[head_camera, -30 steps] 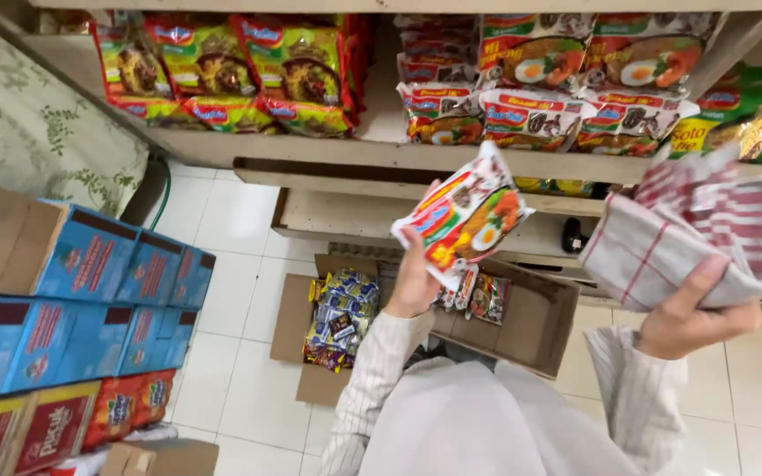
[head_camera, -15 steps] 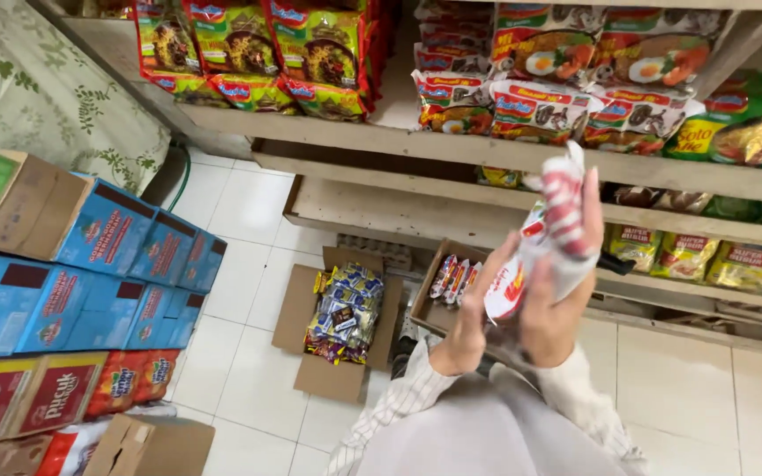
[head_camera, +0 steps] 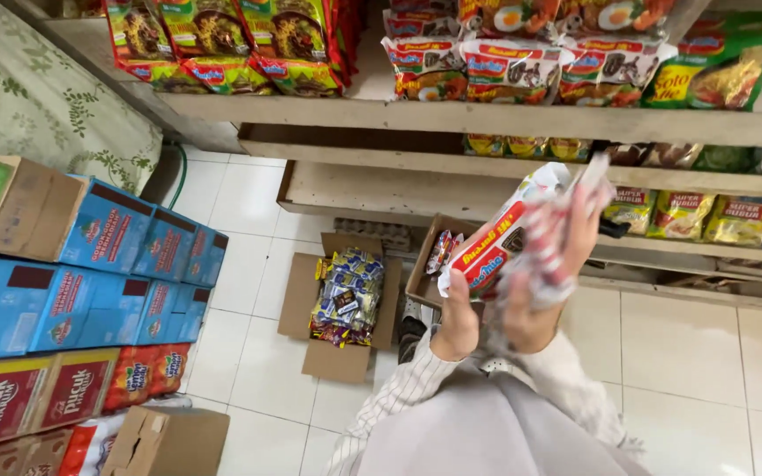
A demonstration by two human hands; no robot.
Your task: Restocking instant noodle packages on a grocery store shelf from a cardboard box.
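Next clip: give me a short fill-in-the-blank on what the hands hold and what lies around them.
1. Both hands hold a noodle packet in front of the ____.
2. The open cardboard box of small packets sits on the tiled ____.
3. The stacked cartons at the left are mostly ____ in colour.

Missing words: shelves; floor; blue

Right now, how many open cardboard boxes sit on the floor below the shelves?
2: one box full of small packets at centre, one box beside it, partly hidden behind the left hand. Others may be hidden.
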